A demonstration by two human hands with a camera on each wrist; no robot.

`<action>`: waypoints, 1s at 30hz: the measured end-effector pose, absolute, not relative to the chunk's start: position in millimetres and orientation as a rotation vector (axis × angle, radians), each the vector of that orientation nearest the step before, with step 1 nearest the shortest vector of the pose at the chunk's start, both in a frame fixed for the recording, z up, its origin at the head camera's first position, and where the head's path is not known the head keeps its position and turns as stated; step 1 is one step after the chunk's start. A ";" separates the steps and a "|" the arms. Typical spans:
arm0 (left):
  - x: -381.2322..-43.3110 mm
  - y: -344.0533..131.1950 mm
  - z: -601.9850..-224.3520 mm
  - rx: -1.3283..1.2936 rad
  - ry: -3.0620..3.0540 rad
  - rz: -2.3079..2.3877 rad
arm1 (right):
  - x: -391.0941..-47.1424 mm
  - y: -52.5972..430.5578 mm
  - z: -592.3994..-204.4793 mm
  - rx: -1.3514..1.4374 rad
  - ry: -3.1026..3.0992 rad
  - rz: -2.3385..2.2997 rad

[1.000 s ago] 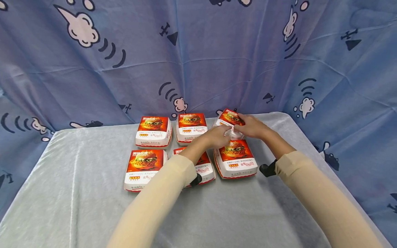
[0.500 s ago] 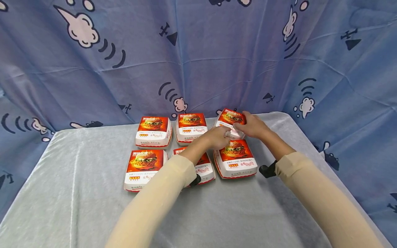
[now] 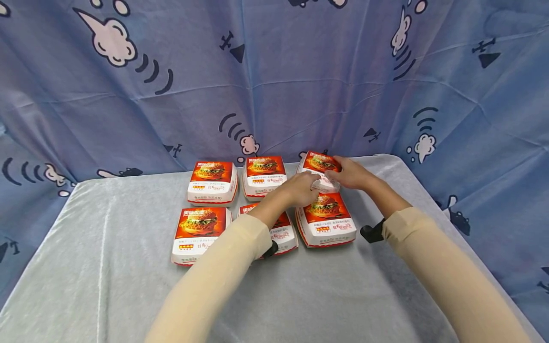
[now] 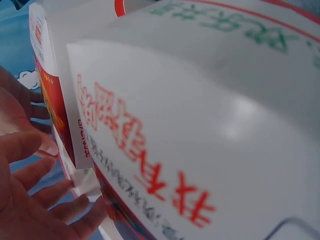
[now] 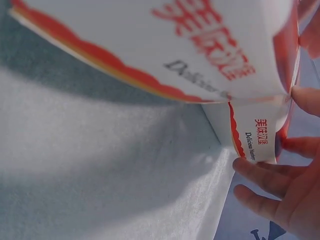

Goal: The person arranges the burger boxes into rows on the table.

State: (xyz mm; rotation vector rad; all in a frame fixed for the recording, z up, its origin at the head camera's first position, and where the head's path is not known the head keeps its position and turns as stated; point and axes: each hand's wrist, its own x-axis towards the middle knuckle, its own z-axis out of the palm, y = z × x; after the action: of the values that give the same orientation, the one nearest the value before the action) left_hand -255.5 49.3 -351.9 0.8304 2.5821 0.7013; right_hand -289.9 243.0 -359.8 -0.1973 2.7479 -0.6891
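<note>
Several white-and-red burger boxes stand in two rows in the head view. My hands are at the back right burger box (image 3: 319,164). My left hand (image 3: 302,188) touches its front left side; the left wrist view shows that hand's fingers (image 4: 57,192) spread and mostly straight. On the box's right side lies my right hand (image 3: 351,174), thumb toward the top. In the right wrist view its extended fingers (image 5: 270,180) meet the box's side (image 5: 257,132). In front stands the front right burger box (image 3: 326,219), partly under my left hand. The fingertips' exact contact is partly hidden.
To the left stand the back middle box (image 3: 263,171), the back left box (image 3: 212,183) and the front left box (image 3: 199,233). My left forearm partly covers the front middle box (image 3: 283,233). A patterned blue curtain (image 3: 300,95) hangs behind the grey cloth-covered table (image 3: 321,295).
The back right box has shifted slightly to the right and turned a little straighter. My right hand has moved slightly right with it; my left hand has stayed nearly in place.
</note>
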 end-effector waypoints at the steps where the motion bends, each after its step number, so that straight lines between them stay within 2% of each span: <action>1: -255.5 49.2 -351.8 0.838 2.578 0.702 | -289.9 243.4 -359.1 -0.203 2.739 -0.685; 15: -250.9 49.9 -350.6 0.855 2.564 0.718 | -285.6 241.3 -356.3 -0.188 2.758 -0.713; 30: -249.2 46.8 -350.3 0.719 2.520 0.715 | -287.0 240.9 -352.8 -0.310 2.690 -0.679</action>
State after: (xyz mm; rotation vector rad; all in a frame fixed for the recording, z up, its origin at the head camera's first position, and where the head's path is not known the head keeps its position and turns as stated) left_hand -249.2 46.8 -350.3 0.7195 2.5200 0.7146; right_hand -287.0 240.9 -352.8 -0.3101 2.6904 -0.6793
